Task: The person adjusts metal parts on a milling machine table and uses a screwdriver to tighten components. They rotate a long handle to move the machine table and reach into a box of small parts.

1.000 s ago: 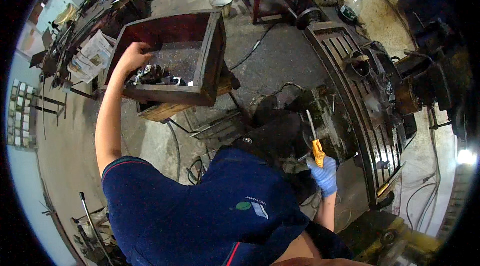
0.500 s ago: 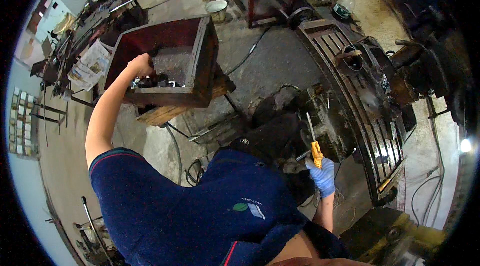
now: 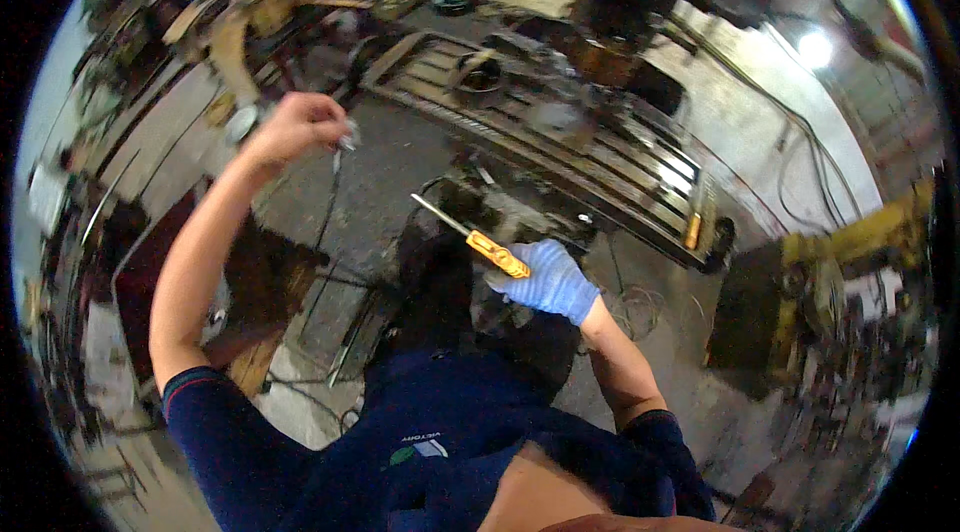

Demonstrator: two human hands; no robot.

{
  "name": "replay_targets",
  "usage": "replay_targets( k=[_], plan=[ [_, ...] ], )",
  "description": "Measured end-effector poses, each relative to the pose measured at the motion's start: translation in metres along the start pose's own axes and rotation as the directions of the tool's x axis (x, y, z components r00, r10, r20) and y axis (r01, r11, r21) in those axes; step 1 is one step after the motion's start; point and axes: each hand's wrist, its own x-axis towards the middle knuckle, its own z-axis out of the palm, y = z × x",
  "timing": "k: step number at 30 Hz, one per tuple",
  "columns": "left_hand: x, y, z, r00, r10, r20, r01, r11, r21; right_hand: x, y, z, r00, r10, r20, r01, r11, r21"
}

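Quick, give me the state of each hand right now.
Left hand: closed on a small pale object; what it is cannot be told.
Right hand: gloved, closed on a yellow-handled screwdriver.

screwdriver [image 3: 478,236] – orange handle, thin metal shaft, tilted up-left, gripped at the handle. small pale metal piece [image 3: 349,138] – blurred, pinched in raised fist, well apart.

Small pale object in the closed left hand [image 3: 293,127]: mostly hidden by fingers, kind could not be told. Screwdriver [image 3: 470,235] handle end: covered by the gloved right hand [image 3: 548,279]. Benches and clutter beyond the left hand: motion-blurred, indistinct.
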Motion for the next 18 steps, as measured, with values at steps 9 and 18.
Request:
replay_targets(
  k=[9,18],
  plan=[
    [0.155,-0.005,0.209,0.988,0.113,0.103,-0.112,0.994,-0.02,-0.058,0.074,-0.047,0.925,0.288,-0.246,-0.324,0.938,-0.121],
    [0.244,0.004,0.25,0.872,0.49,0.003,-0.435,0.77,0.467,0.013,0.161,-0.047,0.756,0.293,-0.585,0.206,0.743,0.637]
  ],
)
